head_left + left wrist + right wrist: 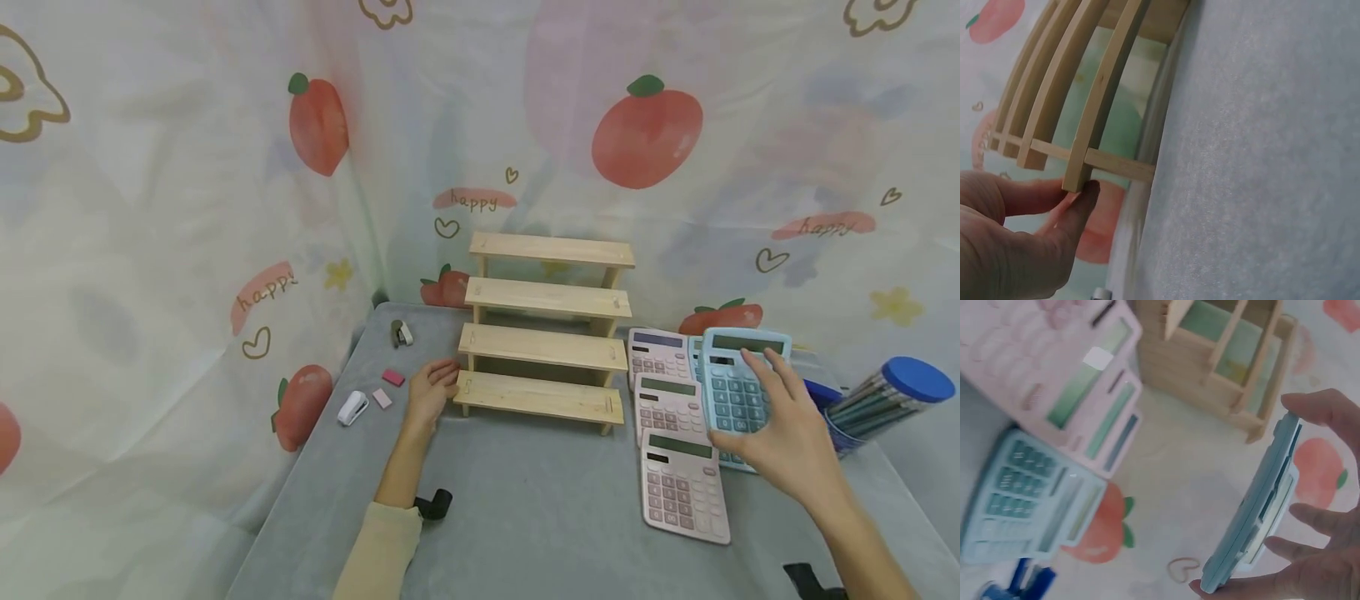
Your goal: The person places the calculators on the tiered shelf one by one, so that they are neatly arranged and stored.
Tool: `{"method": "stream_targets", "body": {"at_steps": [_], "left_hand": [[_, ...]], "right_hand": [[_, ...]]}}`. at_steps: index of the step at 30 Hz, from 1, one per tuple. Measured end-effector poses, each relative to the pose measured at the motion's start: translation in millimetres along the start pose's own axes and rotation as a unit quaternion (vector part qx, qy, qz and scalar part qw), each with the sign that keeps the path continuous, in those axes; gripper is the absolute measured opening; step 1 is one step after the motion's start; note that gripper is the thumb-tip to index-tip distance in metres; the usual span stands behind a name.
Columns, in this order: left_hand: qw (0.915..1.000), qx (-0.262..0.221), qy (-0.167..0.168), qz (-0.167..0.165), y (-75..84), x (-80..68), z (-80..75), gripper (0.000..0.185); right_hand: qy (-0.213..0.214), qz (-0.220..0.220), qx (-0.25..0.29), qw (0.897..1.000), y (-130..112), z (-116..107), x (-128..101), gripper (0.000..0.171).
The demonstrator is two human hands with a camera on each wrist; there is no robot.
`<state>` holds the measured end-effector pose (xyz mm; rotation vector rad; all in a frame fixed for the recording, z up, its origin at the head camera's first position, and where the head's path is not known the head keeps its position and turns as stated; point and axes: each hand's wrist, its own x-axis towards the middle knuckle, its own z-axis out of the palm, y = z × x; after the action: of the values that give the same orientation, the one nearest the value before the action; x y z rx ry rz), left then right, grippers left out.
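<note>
In the head view, a four-step wooden rack stands at the back of the table. My left hand is at the left end of its lowest step; the left wrist view shows thumb and finger pinching that end of the rack. My right hand grips a light blue calculator by its edges, raised and tilted. Seen edge-on in the right wrist view, the held calculator is apart from another blue calculator. Three overlapping pink calculators lie left of the blue ones.
At the right, a clear tub of pencils with a blue lid leans by a blue holder. Left of the rack lie a white stapler, a dark-and-white stapler, a red eraser and a pink eraser. Patterned cloth hangs behind.
</note>
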<state>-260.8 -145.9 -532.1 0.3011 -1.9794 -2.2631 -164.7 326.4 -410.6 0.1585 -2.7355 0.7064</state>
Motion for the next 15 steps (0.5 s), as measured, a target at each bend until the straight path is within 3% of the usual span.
{"method": "stream_targets", "body": {"at_steps": [7, 15], "left_hand": [[0.9999, -0.011, -0.005, 0.000, 3.0, 3.1, 1.1, 0.054], [0.9997, -0.021, 0.000, -0.015, 1.9, -0.1, -2.4, 0.055]], "right_hand": [[-0.004, -0.035, 0.019, 0.999, -42, -11, 52, 0.126], [-0.015, -0.059, 0.036, 0.997, -94, 0, 103, 0.119]]}}
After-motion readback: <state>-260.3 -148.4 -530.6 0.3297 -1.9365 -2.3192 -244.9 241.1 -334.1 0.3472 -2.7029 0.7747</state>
